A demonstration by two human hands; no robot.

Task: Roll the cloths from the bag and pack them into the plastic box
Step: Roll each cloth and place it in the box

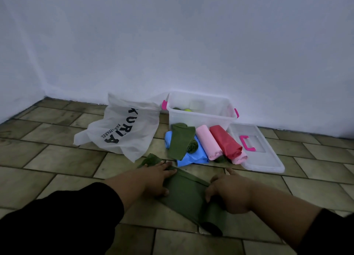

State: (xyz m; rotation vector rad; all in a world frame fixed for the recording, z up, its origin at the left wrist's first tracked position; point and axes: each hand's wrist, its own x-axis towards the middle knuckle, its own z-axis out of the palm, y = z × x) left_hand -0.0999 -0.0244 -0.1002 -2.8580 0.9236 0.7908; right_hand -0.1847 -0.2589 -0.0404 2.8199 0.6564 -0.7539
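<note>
One green cloth (183, 193) lies on the tiled floor (57, 159), rolled at its near end. The left hand (153, 178) presses it with straight fingers, and the right hand (231, 193) curls its fingers round the roll. Beyond are one white bag (124, 132), one plastic box (201, 118) and one lid (268, 162). A heap of rolled cloths (208, 141) holds one blue, one red, two pink, plus green. Behind is a pale wall (172, 43).

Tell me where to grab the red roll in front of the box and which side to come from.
Grip the red roll round its middle, coming from above with fingers across its width. It lies slanted among the pink rolls, one of them pressed against its left side, so there is little room to come in from there. Its near end looks loose and might unfurl if pinched.
</note>
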